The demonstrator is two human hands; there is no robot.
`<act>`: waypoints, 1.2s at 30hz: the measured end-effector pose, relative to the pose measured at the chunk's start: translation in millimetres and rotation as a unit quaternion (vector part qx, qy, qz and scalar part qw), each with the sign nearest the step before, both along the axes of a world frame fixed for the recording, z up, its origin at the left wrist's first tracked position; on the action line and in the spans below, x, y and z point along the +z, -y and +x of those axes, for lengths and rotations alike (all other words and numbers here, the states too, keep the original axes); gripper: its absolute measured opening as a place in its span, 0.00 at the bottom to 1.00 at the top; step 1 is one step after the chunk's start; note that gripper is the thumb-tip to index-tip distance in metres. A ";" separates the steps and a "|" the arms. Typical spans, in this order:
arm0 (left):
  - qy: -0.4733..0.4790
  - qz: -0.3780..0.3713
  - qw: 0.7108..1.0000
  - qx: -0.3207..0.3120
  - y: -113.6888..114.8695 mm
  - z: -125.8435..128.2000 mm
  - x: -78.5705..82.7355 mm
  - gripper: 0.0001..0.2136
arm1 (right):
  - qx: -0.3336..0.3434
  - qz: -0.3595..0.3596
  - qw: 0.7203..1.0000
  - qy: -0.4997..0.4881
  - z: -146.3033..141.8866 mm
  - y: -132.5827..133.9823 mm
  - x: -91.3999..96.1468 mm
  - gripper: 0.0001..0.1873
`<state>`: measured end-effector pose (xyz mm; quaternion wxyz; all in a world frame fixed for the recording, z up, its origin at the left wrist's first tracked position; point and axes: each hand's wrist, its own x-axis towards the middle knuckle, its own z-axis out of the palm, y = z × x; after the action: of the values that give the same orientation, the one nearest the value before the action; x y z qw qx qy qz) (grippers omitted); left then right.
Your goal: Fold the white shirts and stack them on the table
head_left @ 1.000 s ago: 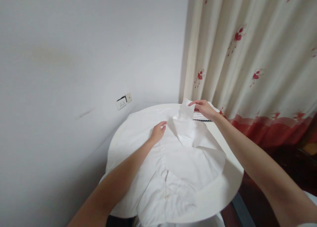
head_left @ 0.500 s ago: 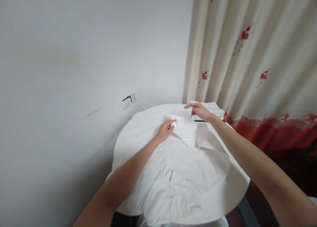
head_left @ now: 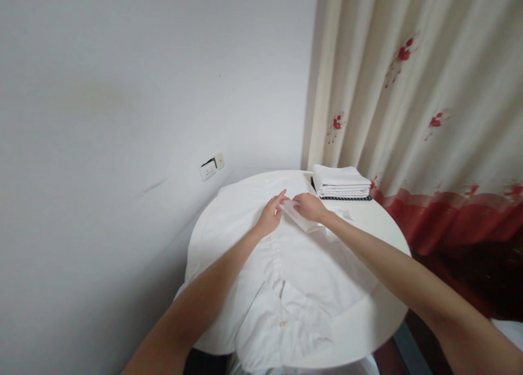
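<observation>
A white garment (head_left: 302,266) lies spread over a round white table (head_left: 392,239), with a gathered, creased seam running down its middle and its lower end hanging past the near edge. My left hand (head_left: 270,216) rests on the upper part, thumb and fingers closed on the cloth at a fold. Just to its right, my right hand (head_left: 309,207) pinches the same raised fold. A loose flap of the fabric slants down below the right fingers. A small brownish mark shows near the bottom of the seam.
A folded stack of white cloth (head_left: 341,180) sits on a black-edged item (head_left: 347,198) at the table's back right. A wall (head_left: 122,119) with a power socket (head_left: 208,171) borders the left. A cream and red flowered curtain (head_left: 376,91) hangs on the right.
My right hand has moved left and toward me from beside the folded stack, folding the garment's lifted part over toward my left hand. The stack is now uncovered. My left hand has barely moved.
</observation>
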<state>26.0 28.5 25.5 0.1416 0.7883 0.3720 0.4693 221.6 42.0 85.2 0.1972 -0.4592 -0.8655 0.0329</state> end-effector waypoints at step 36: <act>0.372 -0.247 0.886 0.127 -12.0 -122.7 130.2 0.05 | 0.101 -0.250 0.945 -0.188 120.8 -41.6 -2.6 0.24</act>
<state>-96.7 40.5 155.7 0.3987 0.4411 0.4930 0.6352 342.4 83.6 82.6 0.2309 -0.3896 -0.8186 0.3532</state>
